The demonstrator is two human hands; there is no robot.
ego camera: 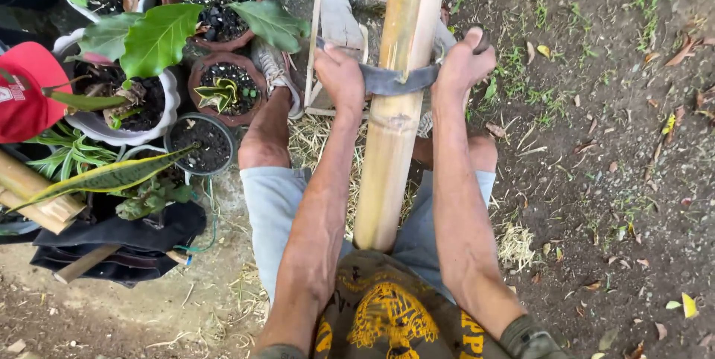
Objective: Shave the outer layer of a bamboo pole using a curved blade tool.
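1. Bamboo pole [395,106] runs from his lap toward 12 o'clock, between his knees.
2. Left hand [339,76] and right hand [462,65] are clenched on the curved blade [395,80].
3. Best pulled evenly, wrists level, shaving thin.

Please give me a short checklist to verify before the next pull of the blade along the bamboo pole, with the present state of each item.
1. Both hands on the blade: ok. The left hand and the right hand grip the two ends of the curved blade.
2. Blade against the bamboo pole: ok, it lies across the pole's front.
3. Near end of the pole braced: ok, it rests against the person's body between the thighs.
4. Far end of the pole supported: cannot tell, it leaves the picture at the top.
5. Legs away from the blade's path: cannot tell; the knees lie on both sides of the pole.
6. Plant pots apart from the work: ok, they stand to the left.
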